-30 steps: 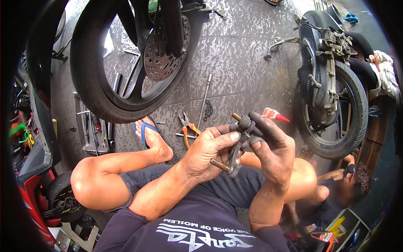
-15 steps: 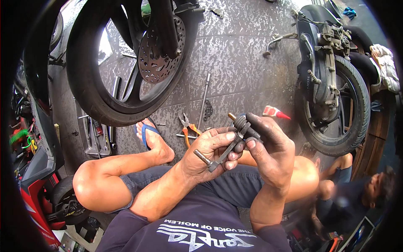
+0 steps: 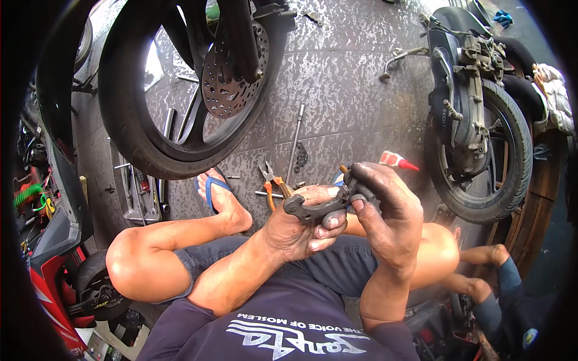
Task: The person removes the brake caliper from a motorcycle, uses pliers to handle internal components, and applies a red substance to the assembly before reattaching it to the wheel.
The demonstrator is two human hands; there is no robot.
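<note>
A dark metal bracket (image 3: 319, 212), looking like a brake caliper bracket with pins, is held up between both hands above my lap. My left hand (image 3: 280, 234) is closed round its middle, thumb on top and fingertips curled beneath. At the bracket's other end my right hand (image 3: 391, 219) pinches a dark part, with blackened fingers; a small brass-coloured tip shows there, and the fingers hide most of the rest. Past my left hand lie orange-handled pliers (image 3: 269, 175) on the floor.
A motorcycle front wheel (image 3: 144, 157) with a brake disc (image 3: 232, 99) stands at the upper left. Near my foot is a tool tray (image 3: 135, 213). A long socket wrench (image 3: 295, 141) and a red-tipped tube (image 3: 398, 160) lie ahead. Another motorcycle's wheel (image 3: 522, 135) and a person's legs (image 3: 478, 289) are at right.
The bracket has turned in my hands, so its broad arm faces up and the pin at its near end points away. At the lower right the other person has shifted.
</note>
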